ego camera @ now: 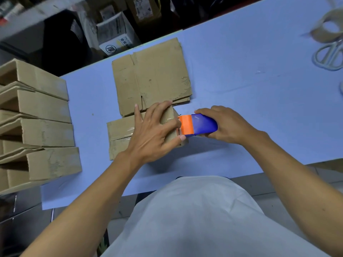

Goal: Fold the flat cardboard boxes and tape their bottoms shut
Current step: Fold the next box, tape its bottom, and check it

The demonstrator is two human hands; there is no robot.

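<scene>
1. The left hand [155, 129] lies spread over the folded box [122, 138], fingers curled over its right end and thumb stretched along the top, gripping it down against the table [241, 86].
2. The right hand [225, 125] grasps the blue-and-orange tape dispenser [197, 125], whose orange head touches the box's right end just beside the left fingertips.
3. A strip of clear tape [128, 133] shines along the seam of the box's upturned face.
4. The box sits near the table's front edge; just behind it lies a stack of flat cardboard boxes [152, 75].
5. At the left stand finished folded boxes [37, 127], in a row.
6. Far right on the table lie a tape roll [323, 28] and scissors [328, 56], well apart from the hands.
</scene>
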